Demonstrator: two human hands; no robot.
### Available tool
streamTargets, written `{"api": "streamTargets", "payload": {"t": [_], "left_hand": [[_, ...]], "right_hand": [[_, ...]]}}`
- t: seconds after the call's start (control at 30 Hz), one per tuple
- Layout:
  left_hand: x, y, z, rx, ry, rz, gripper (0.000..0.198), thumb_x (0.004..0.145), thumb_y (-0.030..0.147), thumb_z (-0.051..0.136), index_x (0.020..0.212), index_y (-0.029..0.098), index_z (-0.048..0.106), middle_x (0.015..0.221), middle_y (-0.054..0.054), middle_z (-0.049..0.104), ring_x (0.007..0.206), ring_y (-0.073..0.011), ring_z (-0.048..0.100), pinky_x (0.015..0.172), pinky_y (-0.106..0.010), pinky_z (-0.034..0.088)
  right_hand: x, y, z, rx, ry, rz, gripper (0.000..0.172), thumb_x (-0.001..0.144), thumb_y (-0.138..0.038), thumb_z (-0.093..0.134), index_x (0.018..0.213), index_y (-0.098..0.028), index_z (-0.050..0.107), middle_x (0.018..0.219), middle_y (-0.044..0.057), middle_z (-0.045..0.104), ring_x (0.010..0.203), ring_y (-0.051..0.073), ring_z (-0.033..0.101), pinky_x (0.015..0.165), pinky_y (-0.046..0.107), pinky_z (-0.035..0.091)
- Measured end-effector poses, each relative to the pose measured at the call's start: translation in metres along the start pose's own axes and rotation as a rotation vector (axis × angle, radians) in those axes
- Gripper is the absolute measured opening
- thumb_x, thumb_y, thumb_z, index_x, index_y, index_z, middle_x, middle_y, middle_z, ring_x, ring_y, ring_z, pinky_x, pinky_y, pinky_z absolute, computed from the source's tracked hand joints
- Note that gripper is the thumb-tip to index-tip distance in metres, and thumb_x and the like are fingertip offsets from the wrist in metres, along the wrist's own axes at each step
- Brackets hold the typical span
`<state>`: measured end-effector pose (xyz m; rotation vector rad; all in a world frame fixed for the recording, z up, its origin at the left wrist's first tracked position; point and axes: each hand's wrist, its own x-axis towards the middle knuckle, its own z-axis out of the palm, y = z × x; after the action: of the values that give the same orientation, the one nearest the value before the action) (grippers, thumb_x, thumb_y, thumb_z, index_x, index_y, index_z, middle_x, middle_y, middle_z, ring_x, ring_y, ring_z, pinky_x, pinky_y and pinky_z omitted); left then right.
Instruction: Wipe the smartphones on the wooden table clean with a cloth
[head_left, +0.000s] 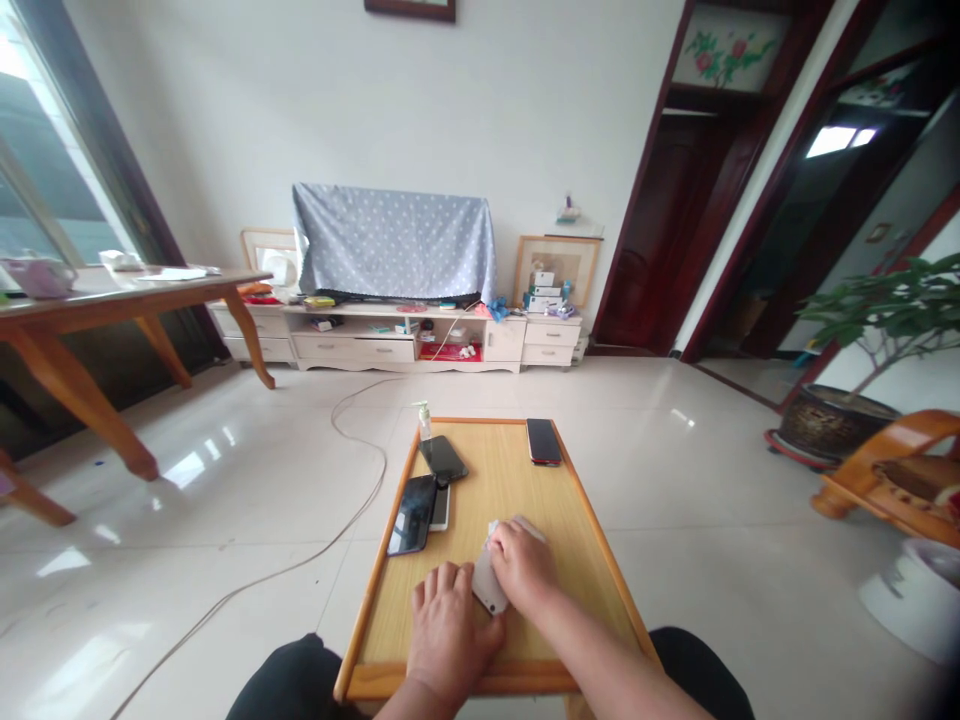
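Note:
A pale phone (487, 588) lies back up on the small wooden table (502, 455), its camera lens at the near end. My left hand (450, 625) rests at its left side, the thumb and fingers holding the near end. Closed over the phone's upper part, my right hand (523, 568) has a bit of white tissue (493, 527) showing at its fingers. Another pale edge shows behind the right knuckles; what it belongs to is mostly hidden.
A dark phone (412, 515) overlaps a white-edged phone (441, 508) at the left. Beyond them are another dark phone (444, 458) and a pump bottle (424, 420). One more phone (544, 441) lies at the far right corner. A cable (300, 557) crosses the floor.

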<state>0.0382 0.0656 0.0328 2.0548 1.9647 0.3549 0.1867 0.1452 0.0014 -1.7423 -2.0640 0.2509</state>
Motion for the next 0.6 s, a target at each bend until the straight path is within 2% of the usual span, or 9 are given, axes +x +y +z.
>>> {"api": "streamTargets", "payload": {"t": [0.1,0.23,0.33,0.43,0.6], "left_hand": [[-0.001,0.0,0.002,-0.004,0.022,0.014,0.053,0.078,0.048,0.062,0.125,0.024,0.059,0.119,-0.01,0.06,0.114,-0.0292,0.049,0.098,-0.04,0.03],[-0.004,0.002,0.004,0.008,0.054,0.029,0.053,0.077,0.046,0.062,0.124,0.024,0.06,0.119,-0.01,0.06,0.114,-0.0297,0.049,0.098,-0.04,0.03],[-0.008,0.007,0.001,0.023,0.057,0.024,0.053,0.077,0.045,0.061,0.125,0.023,0.061,0.12,-0.01,0.06,0.116,-0.0304,0.049,0.098,-0.04,0.03],[-0.013,0.014,-0.004,0.049,0.053,0.006,0.053,0.077,0.044,0.06,0.125,0.022,0.061,0.12,-0.011,0.061,0.117,-0.0303,0.049,0.099,-0.04,0.031],[-0.02,0.02,-0.009,0.09,0.026,0.014,0.054,0.078,0.05,0.059,0.125,0.023,0.062,0.122,-0.011,0.061,0.117,-0.0311,0.051,0.097,-0.04,0.033]], "right_hand": [[-0.003,0.004,0.001,-0.012,0.025,0.035,0.015,0.096,-0.027,0.052,0.086,-0.024,0.063,0.091,0.0,0.067,0.085,0.014,0.06,0.068,0.025,0.032],[-0.001,0.041,-0.018,-0.061,0.097,0.212,0.019,0.098,-0.028,0.048,0.088,-0.023,0.062,0.094,0.003,0.067,0.081,0.015,0.061,0.063,0.027,0.03],[-0.012,0.06,-0.031,-0.084,0.132,0.269,0.019,0.099,-0.026,0.047,0.088,-0.022,0.061,0.093,0.004,0.067,0.08,0.016,0.062,0.063,0.027,0.03],[-0.035,0.062,-0.035,-0.088,0.143,0.255,0.016,0.098,-0.025,0.049,0.086,-0.023,0.06,0.092,0.003,0.067,0.081,0.016,0.063,0.062,0.027,0.03],[-0.074,0.054,-0.032,-0.045,0.195,0.152,0.014,0.096,-0.023,0.048,0.088,-0.025,0.059,0.094,0.002,0.065,0.081,0.016,0.063,0.062,0.027,0.032]]}}
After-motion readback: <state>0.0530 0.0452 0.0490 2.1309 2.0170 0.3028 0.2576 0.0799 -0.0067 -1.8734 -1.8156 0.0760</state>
